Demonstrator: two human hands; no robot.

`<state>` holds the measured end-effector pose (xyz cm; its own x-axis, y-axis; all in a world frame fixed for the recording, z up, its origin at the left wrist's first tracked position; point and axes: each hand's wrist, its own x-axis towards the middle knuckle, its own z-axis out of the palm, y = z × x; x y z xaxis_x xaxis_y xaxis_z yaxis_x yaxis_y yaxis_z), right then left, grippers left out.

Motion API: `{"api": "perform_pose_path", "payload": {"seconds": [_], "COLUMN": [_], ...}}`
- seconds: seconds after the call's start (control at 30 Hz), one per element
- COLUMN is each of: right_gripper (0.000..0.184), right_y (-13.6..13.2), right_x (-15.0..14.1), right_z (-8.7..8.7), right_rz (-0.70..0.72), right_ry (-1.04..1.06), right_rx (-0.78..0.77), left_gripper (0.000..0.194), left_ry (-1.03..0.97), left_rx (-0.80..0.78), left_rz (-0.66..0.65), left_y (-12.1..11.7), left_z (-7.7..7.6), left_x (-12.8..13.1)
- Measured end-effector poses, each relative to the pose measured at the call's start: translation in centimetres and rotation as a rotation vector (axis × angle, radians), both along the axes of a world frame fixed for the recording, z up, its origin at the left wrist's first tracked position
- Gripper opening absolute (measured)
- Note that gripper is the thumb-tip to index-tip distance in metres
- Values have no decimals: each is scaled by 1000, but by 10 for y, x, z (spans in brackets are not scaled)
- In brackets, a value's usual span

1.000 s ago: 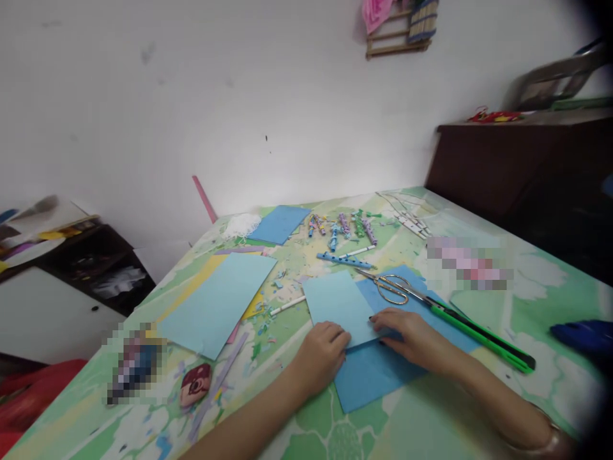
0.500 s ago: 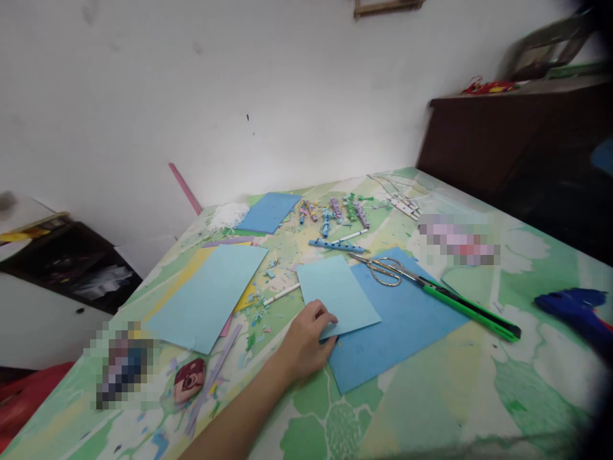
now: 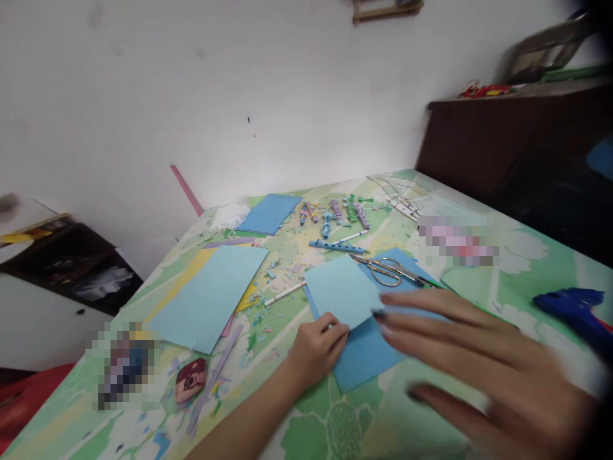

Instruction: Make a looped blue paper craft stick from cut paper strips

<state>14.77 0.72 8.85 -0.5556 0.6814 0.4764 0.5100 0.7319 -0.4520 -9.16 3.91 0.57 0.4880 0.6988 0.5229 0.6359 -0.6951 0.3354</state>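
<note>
My left hand [image 3: 318, 348] rests on the table with its fingers curled, pinching the near edge of a small light-blue paper sheet [image 3: 341, 289]. That sheet lies on a larger darker blue sheet [image 3: 366, 351]. My right hand [image 3: 479, 367] hovers close to the camera, blurred, fingers stretched out and apart above the darker sheet, holding nothing. It covers part of a green utility knife. Gold-handled scissors [image 3: 387, 270] lie just beyond the light-blue sheet.
A big light-blue sheet [image 3: 208, 295] over yellow paper lies at the left. Rolled paper pieces [image 3: 332, 214], a blue strip [image 3: 336, 245] and paper scraps sit further back. A blue glue gun [image 3: 572, 306] is at the right edge. A dark cabinet [image 3: 502, 140] stands behind the table.
My right hand, out of view half a second ago, has swept in from the right over the blue sheets. The light-blue sheet has shifted slightly under my left hand.
</note>
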Motion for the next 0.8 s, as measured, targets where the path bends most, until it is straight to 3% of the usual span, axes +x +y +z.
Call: {"api": "perform_pose_path", "payload": {"seconds": [0.07, 0.17, 0.3, 0.47, 0.67, 0.8], "right_gripper": [32, 24, 25, 24, 20, 20], "right_y": [29, 58, 67, 66, 72, 76], "right_x": [-7, -9, 0, 7, 12, 18], "right_z": [-10, -43, -79, -81, -78, -84], "right_rz": [108, 188, 169, 69, 110, -1], "right_ry": [-142, -200, -136, -78, -70, -73], "right_rx": [62, 118, -17, -212, -227, -321], "left_gripper": [19, 19, 18, 17, 13, 16], "left_ry": [58, 90, 92, 33, -82, -53], "left_rx": [20, 10, -46, -191, -310, -355], "left_rz": [-25, -40, -46, -41, 53, 97], "left_y": [-3, -6, -5, -2, 2, 6], "left_z": [-1, -4, -9, -8, 0, -1], "left_x": [2, 5, 7, 5, 4, 2]}}
